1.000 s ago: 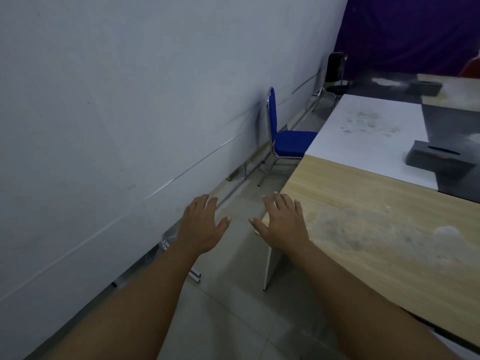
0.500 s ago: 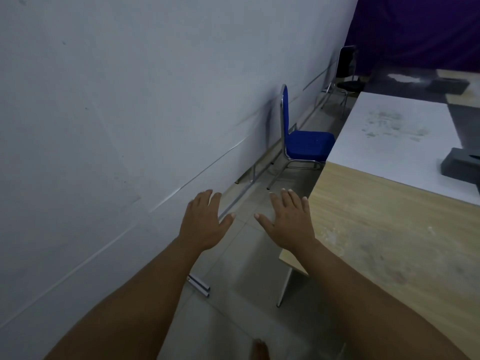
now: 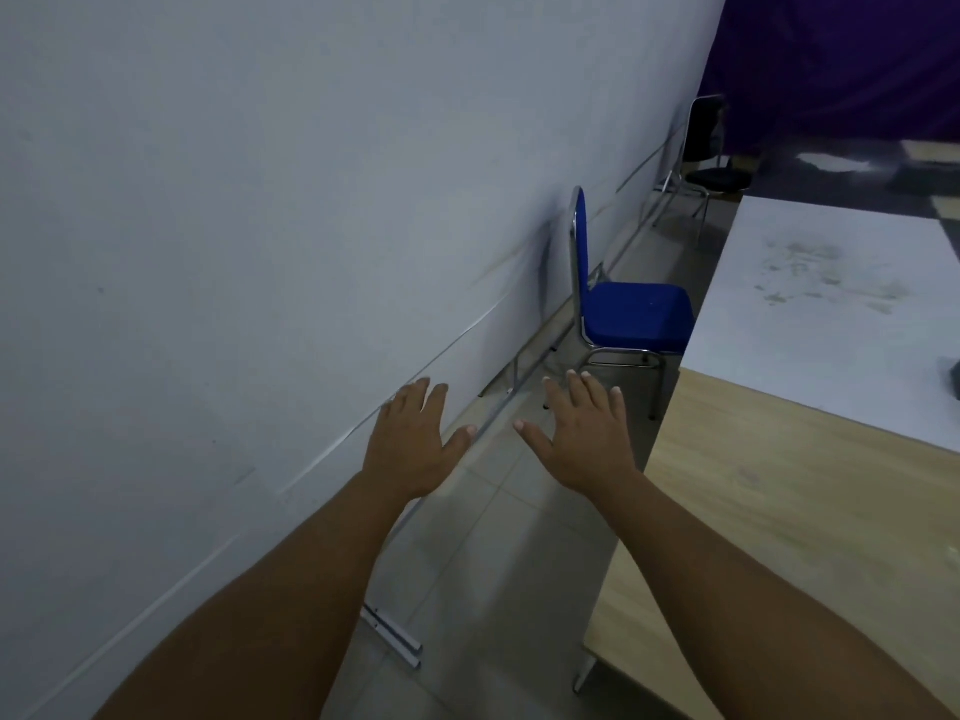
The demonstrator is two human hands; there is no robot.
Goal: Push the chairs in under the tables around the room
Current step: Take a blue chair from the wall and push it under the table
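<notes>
The blue cloth-padded chair with its shiny chrome metal frame (image 3: 631, 317) stands beside a matt light woodgrain tabletop (image 3: 810, 511), a smudged white laminate tabletop (image 3: 831, 283) and smooth pale floor tiles (image 3: 498, 537).

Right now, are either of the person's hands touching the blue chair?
Apart. In the head view both the left hand and the right hand are open in mid-air, with bare floor tiles showing between them and the blue chair standing further along the wall.
</notes>
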